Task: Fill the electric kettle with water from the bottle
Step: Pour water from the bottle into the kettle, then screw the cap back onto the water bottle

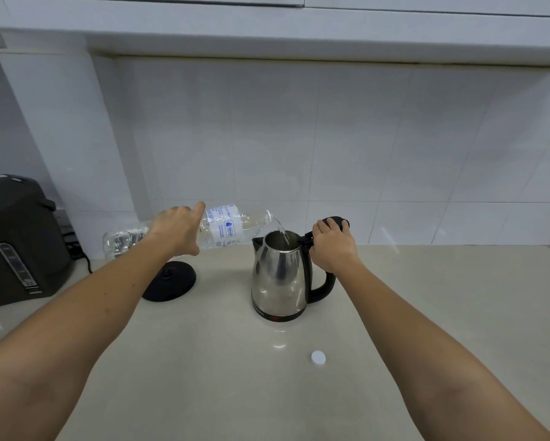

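Midway, judging by the thin stream: left hand [175,229] grips tipped bottle [222,229], right hand [332,246] clasps kettle [280,275] handle, lid open; fill level unseen.

wall: glossy white square-tiled backsplash [330,148], thin grey grout lines, spans 10 to 2 o'clock
pillar: plain white boxed column [67,122] at 10 o'clock, leaning in the wide-angle view
cabinets: white overhead cabinet underside [299,30] along 12 o'clock
counter: pale beige polished stone countertop [235,377], centre to 6 o'clock, meets the tiles
light: soft, even; small bright glare spots on counter, faint streaks on tiles at 3 o'clock
appliance: dark grey boxy thermo pot [16,243] at 9 o'clock, black cable beside it
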